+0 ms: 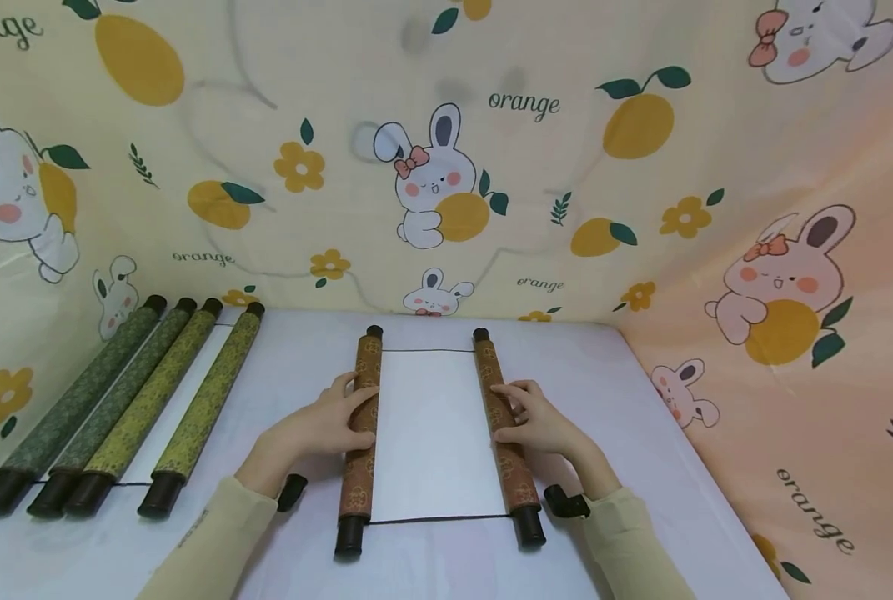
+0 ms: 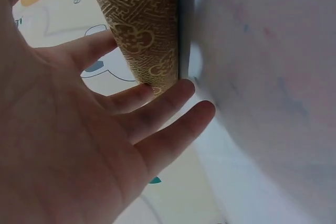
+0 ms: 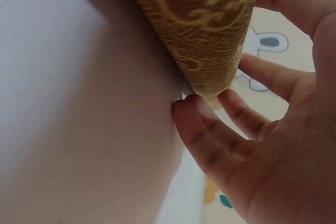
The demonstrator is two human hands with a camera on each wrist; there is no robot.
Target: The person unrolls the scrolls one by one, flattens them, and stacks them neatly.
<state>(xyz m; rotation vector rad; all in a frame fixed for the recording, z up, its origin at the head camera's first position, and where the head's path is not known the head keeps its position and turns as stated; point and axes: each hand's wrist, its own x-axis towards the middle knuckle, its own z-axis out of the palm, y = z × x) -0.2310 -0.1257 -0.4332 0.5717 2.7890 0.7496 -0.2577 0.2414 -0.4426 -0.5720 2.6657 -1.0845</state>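
Note:
A brown scroll with gold patterning lies partly unrolled on the table, its white sheet [image 1: 438, 442] showing between two rolls with black end knobs. My left hand [image 1: 333, 421] holds the left roll [image 1: 358, 483], thumb and index finger over its top. On the other side, my right hand [image 1: 539, 421] grips the right roll [image 1: 517, 483] between thumb and fingers. The left wrist view shows the patterned roll [image 2: 147, 30] with several fingertips at its outer side, low by the table. Likewise, in the right wrist view, fingertips meet the underside of the roll [image 3: 205, 24].
To the left lie a dark green scroll [image 1: 86, 408] and a yellow-green scroll [image 1: 209, 392], both with black knobs and set at a slant. A cloth [image 1: 536, 192] printed with rabbits and oranges rises behind the white table [image 1: 611, 392] and along its sides.

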